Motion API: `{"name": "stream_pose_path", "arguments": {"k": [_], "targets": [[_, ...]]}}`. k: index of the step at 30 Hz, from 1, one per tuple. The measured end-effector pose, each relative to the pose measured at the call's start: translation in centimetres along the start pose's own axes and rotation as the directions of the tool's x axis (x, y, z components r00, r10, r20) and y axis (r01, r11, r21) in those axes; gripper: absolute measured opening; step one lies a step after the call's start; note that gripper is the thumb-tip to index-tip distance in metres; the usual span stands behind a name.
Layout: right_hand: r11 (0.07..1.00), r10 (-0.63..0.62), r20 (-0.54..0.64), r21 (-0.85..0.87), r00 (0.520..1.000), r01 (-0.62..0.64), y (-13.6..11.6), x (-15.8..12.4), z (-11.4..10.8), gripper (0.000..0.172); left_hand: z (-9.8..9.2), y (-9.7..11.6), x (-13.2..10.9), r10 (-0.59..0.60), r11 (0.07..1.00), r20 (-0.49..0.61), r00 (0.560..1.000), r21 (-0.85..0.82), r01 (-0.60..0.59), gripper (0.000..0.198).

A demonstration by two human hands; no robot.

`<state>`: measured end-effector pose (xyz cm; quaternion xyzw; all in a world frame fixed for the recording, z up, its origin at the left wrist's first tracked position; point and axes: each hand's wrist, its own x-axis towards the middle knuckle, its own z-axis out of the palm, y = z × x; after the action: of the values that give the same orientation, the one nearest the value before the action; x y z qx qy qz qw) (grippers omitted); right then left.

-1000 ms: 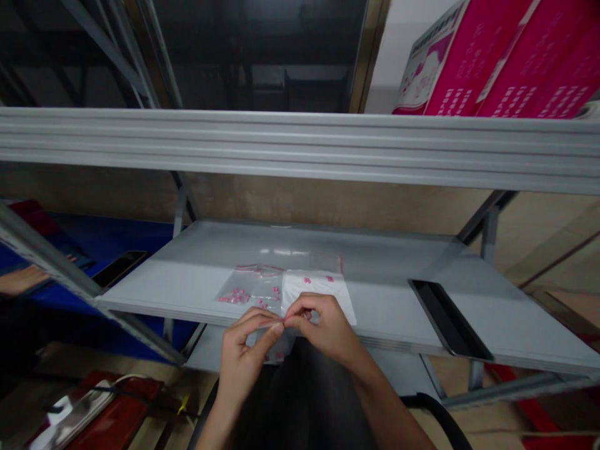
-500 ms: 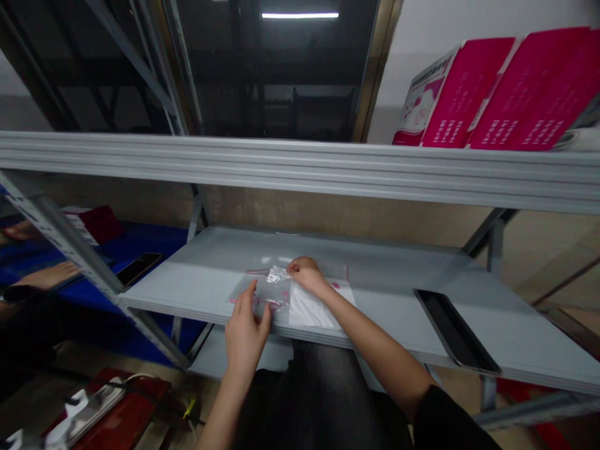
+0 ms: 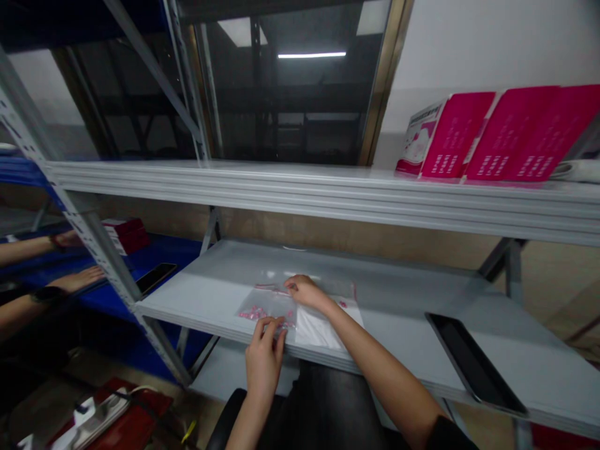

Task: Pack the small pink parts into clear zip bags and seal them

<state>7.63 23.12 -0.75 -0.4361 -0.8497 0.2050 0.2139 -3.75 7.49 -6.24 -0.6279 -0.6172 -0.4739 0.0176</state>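
Taking the view from left to right, a co-worker's two bare forearms (image 3: 37, 275) reach in across a blue shelf (image 3: 173, 253), which carries a stack of red boxes (image 3: 126, 235) and a black phone (image 3: 156, 278). On the grey metal shelf (image 3: 389, 290) in front of the person lies a clear zip bag (image 3: 265, 306) holding small pink pieces, most of them bunched at its lower left. The person's left hand (image 3: 263, 356) sits on the bag's near edge, its fingers slightly spread; whether that grip is pinching the plastic, I cannot tell. The right hand (image 3: 304, 292) rests at the bag's top edge with its fingers curled together, though any hold there is also unclear. A white sheet (image 3: 319, 329) lies just beside the bag, partly under the right forearm. Farther right on the same shelf sits a black tablet (image 3: 473, 362), and magenta boxes (image 3: 510, 134) stand on the shelf above.
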Motion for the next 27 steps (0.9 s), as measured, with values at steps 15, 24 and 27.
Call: {"name": "stream_pose_path", "arguments": {"k": [15, 24, 27], "targets": [[0.906, 0.414, -0.236, 0.015, 0.879, -0.422, 11.1, -7.7, -9.0, 0.027, -0.6, 5.6, -3.2, 0.105, 0.983, 0.007, 0.994, -0.154, -0.102, 0.025], [0.848, 0.527, -0.345, 0.157, 0.777, -0.506, 12.2, -7.0, -6.7, 0.031, -2.1, 7.4, -8.6, 0.241, 0.949, 0.092, 0.966, -0.229, -0.215, 0.027], [0.836, 0.549, -0.388, 0.244, 0.741, -0.492, 12.7, -7.4, -6.4, 0.031, -2.3, 6.9, -9.3, 0.236, 0.944, 0.071, 0.969, -0.252, -0.212, 0.026]]}}
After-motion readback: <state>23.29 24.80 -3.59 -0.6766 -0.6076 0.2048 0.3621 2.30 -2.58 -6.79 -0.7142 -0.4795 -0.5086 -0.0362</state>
